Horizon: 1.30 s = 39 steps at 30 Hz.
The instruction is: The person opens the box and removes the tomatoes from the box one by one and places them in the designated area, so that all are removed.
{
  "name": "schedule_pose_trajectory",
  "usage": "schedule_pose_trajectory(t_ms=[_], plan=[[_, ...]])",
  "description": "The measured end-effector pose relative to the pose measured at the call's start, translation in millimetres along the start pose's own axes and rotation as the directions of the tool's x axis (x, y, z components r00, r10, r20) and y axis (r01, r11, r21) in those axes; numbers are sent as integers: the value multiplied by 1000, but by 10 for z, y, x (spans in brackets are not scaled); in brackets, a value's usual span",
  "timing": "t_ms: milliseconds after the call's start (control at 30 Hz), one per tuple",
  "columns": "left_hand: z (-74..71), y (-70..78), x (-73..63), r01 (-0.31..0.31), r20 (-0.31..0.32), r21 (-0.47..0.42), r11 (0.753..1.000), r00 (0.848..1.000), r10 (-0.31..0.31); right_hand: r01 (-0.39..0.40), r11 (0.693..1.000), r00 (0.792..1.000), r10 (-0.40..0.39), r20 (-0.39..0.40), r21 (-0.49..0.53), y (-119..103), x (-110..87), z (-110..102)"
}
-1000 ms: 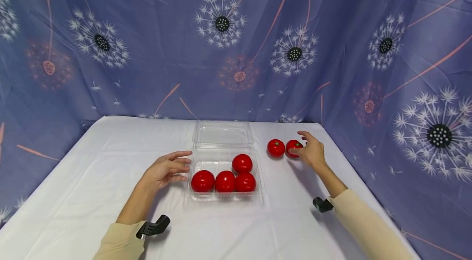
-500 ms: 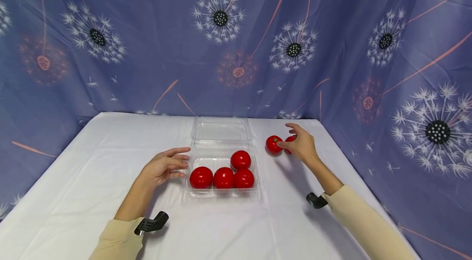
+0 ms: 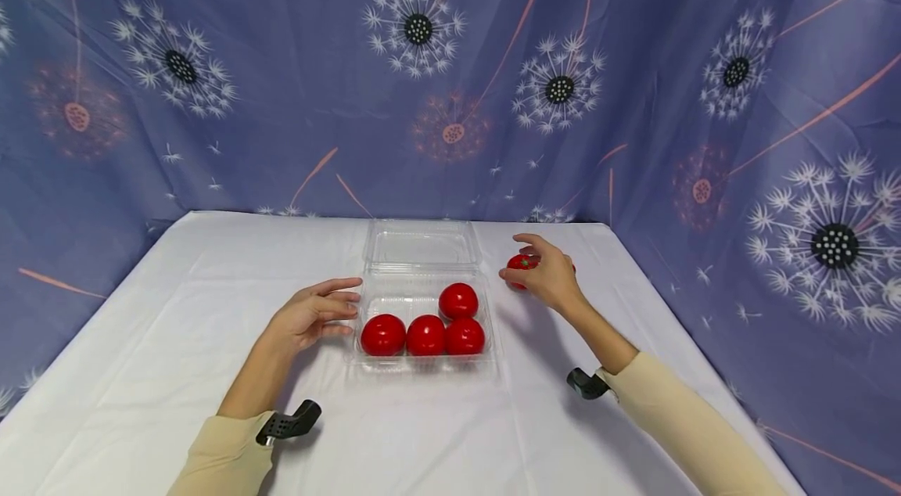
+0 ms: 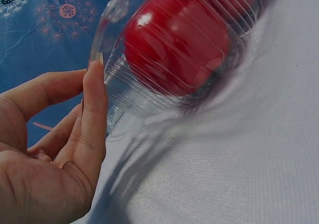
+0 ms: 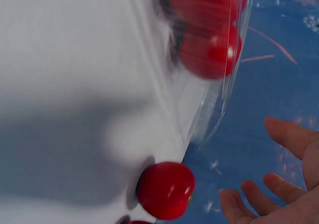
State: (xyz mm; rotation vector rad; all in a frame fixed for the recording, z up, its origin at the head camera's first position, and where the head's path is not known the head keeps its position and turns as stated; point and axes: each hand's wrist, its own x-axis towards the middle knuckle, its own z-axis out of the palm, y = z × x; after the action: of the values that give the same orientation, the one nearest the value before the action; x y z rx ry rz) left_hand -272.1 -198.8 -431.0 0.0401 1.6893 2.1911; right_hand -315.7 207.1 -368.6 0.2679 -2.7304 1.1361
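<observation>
A clear plastic clamshell container (image 3: 404, 303) lies opened out on the table, with several red tomatoes (image 3: 425, 336) in its near and right parts. My left hand (image 3: 314, 318) is at its left side, fingers extended; in the left wrist view, a fingertip (image 4: 97, 67) touches the rim. To the right of the container, my right hand (image 3: 552, 277) hovers with spread fingers over a loose tomato (image 3: 519, 262) that has a green stem mark. In the right wrist view, a gap separates the hand from this tomato (image 5: 164, 190). Another loose tomato (image 3: 573, 268) is mostly hidden behind the hand.
The container's clear lid (image 3: 422, 244) lies folded back toward the far table edge. White cloth (image 3: 422, 425) covers the table. A blue curtain (image 3: 296, 73) printed with dandelions hangs behind and along the sides.
My right hand has moved left from the farther-right loose tomato to the one nearer the container. The left hand stays by the container's side. The head view has tilted slightly.
</observation>
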Motion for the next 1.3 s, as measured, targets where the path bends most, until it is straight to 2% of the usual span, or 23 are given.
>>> schedule_pose_trajectory(t_ms=[267,467,767,900,1067,1300], plan=[[-7,42,-4,-4,-13,-7,1000,1000,4,-1,996,998,-6,67,93,-197,-51,170],[11,23,11,0,-4,6,1000,1000,0,27,995,995,-35,91,92,-280,-117,271],[4,-7,19,6,-11,-5,1000,1000,-6,80,992,980,-97,174,100,-363,-169,416],[5,-9,17,8,-10,-12,1000,1000,-8,76,994,973,-91,212,79,-403,-181,469],[13,-10,13,10,-15,-20,1000,1000,-10,71,997,969,-71,235,6,-438,-201,518],[26,-2,6,4,-21,-17,1000,1000,-4,76,996,970,-65,233,-37,-436,-208,572]])
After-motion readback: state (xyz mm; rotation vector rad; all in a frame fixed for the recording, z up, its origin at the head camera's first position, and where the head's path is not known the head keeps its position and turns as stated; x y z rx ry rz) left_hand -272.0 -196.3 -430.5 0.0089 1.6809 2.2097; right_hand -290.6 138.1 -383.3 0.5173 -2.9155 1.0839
